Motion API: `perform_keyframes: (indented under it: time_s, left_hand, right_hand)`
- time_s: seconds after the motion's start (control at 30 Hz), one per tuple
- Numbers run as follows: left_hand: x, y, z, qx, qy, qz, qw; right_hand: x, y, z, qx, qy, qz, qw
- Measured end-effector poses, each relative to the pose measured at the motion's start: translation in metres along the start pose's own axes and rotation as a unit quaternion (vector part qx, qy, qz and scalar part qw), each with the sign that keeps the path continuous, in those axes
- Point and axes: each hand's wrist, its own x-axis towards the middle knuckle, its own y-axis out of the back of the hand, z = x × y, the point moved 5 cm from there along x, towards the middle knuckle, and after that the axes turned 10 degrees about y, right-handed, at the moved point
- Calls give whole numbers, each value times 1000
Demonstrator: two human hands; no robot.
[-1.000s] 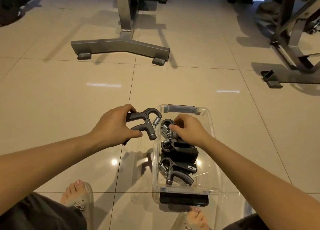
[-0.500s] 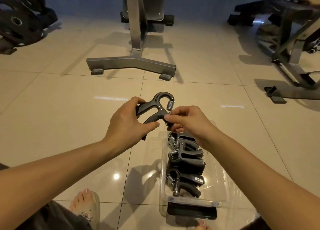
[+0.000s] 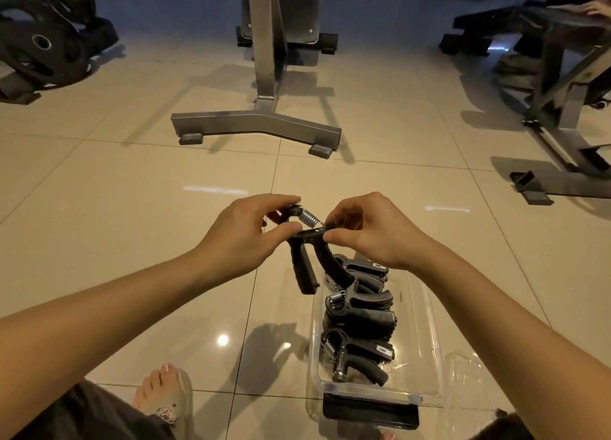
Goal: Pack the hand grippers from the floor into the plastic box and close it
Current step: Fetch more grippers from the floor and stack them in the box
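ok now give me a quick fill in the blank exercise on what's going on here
1. The left hand and right hand hold ____ hand gripper between them.
2. Its spring is at its ____ end.
3. The packed grippers lie ____ the plastic box.
4. Nothing covers the box: it stands ____.
Missing words: one; top; inside; open.

Both bare forearms are held stretched forward, the hands brought close together. The left hand (image 3: 244, 237) is curled round the head of a hand gripper (image 3: 302, 274); the right hand (image 3: 367, 228) is bent at the wrist, fingertips seemingly pinched on its other side
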Motion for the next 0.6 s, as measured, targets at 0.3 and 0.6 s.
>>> perform_keyframes:
  time_s: [0.3, 0.6]
  left_hand:
    - [4, 21, 11, 33, -86, -63, 994]
    - [2, 27, 15, -78, -88, -98, 988]
  right_hand:
    - [-6, 16, -5, 161, 46, 8, 986]
    - [-20, 8, 30, 214, -26, -185, 959]
